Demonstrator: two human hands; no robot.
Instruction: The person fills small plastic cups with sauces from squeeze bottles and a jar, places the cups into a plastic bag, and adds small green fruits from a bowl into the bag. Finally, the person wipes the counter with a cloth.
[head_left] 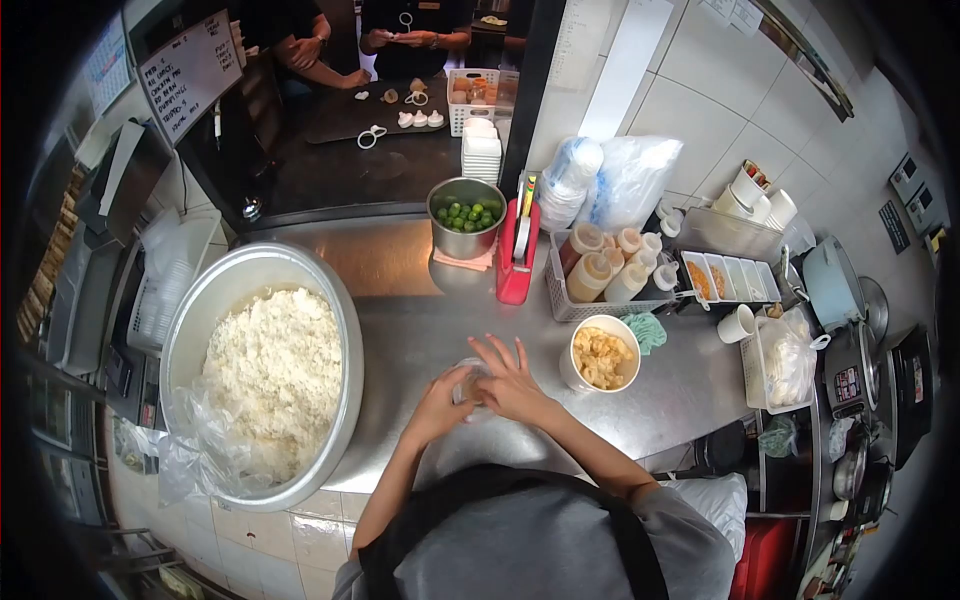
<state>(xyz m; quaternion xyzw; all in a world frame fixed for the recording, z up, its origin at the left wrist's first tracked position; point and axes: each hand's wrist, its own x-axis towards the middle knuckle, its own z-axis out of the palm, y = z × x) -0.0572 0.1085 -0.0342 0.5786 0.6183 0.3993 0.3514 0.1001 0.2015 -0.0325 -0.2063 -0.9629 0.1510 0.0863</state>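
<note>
My left hand [432,412] is closed around the side of a small clear plastic cup [466,376] above the steel counter. Over the same cup, my right hand [520,396] has its thumb side pressed to it, while other fingers stretch forward. What the cup contains is too small to make out. Right of my hands stands a white tub [601,354] of pale yellow chunks. On the left, a large round metal pot [345,400] holds a heap of white rice [275,365] with a clear plastic bag [205,440] at its edge.
A red tape dispenser [515,255] and a metal pot of green limes [468,217] stand ahead. Sauce bottles fill a grey basket [570,305], near a green cloth [648,332] and a condiment tray [725,278]. Beyond the pass-through are two people [415,35].
</note>
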